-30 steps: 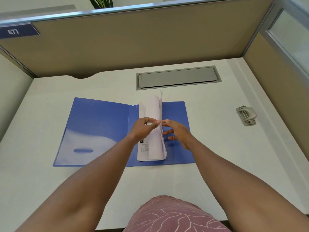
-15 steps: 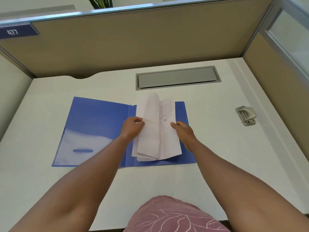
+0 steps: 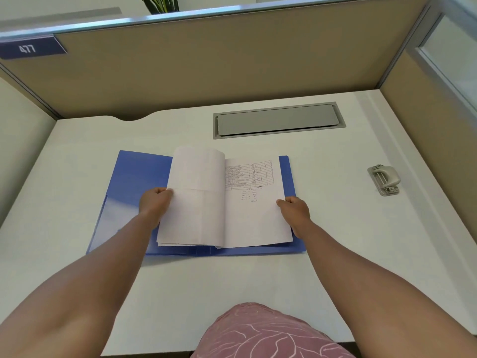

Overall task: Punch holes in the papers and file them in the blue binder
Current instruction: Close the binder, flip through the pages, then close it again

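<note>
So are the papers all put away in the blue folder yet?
Nearly. The hole punch sits aside on the desk, so punching looks done. The papers lie on the open blue binder, spread by the left hand and right hand. Left: flattening them and closing the cover.

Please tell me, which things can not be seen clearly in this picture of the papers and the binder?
Head view only:
- Papers: table text too small to read.
- Punched holes: not visible; the curled left page hides the fold.
- Blue binder: spine and any clip covered by the papers.
- Left hand, right hand: fingers under the page edges hidden.
- Hole punch: small, details unclear.
</note>
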`<action>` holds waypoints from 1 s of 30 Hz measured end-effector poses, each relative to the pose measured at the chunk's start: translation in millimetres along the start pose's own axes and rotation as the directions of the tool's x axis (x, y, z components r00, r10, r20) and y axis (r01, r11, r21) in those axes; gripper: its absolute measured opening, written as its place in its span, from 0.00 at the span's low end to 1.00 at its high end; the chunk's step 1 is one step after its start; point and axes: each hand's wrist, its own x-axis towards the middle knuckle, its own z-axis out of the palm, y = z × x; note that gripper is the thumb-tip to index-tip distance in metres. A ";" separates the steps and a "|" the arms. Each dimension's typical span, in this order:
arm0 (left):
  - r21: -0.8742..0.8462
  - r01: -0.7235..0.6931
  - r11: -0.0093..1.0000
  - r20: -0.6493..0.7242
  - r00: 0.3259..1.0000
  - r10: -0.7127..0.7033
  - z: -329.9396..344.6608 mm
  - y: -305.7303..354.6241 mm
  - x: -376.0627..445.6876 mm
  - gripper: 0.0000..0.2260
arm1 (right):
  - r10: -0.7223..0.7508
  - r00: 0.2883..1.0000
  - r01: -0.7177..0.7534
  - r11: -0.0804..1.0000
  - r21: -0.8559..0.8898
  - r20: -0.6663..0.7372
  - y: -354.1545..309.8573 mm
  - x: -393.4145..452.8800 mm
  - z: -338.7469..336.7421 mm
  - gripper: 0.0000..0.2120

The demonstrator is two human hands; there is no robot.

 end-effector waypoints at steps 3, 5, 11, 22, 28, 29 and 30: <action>0.003 0.027 1.000 -0.005 1.000 -0.027 -3.7 -5.6 0.8 0.06 | 0.010 1.000 -0.010 1.000 -0.009 0.008 0.8 0.9 -0.4 0.11; -0.002 0.036 0.999 -0.005 0.999 -0.036 -4.9 -9.1 1.9 0.06 | 0.011 1.000 -0.010 1.000 -0.016 0.021 0.2 0.3 -1.3 0.08; 0.004 0.072 0.997 -0.039 0.997 -0.072 -7.1 -16.9 7.8 0.07 | 0.012 1.000 -0.011 1.000 -0.029 0.024 -0.2 1.3 -6.1 0.06; -0.181 0.037 0.983 0.064 0.998 -0.026 10.3 0.8 -3.4 0.07 | -0.012 0.995 0.004 0.996 0.093 0.094 -16.8 -8.8 -0.7 0.26; -0.164 -0.042 0.986 0.151 0.986 0.068 34.3 18.2 -17.7 0.09 | -0.141 0.956 0.089 0.976 0.201 0.257 -38.8 -23.8 10.5 0.27; -0.142 -0.074 0.987 0.172 0.980 0.098 39.1 19.9 -19.2 0.08 | -0.155 0.949 0.103 0.975 0.196 0.274 -41.1 -25.0 13.1 0.26; -0.121 -0.107 0.987 0.199 0.971 0.130 43.2 21.6 -21.2 0.07 | -0.169 0.941 0.119 0.976 0.181 0.293 -43.2 -26.1 15.8 0.26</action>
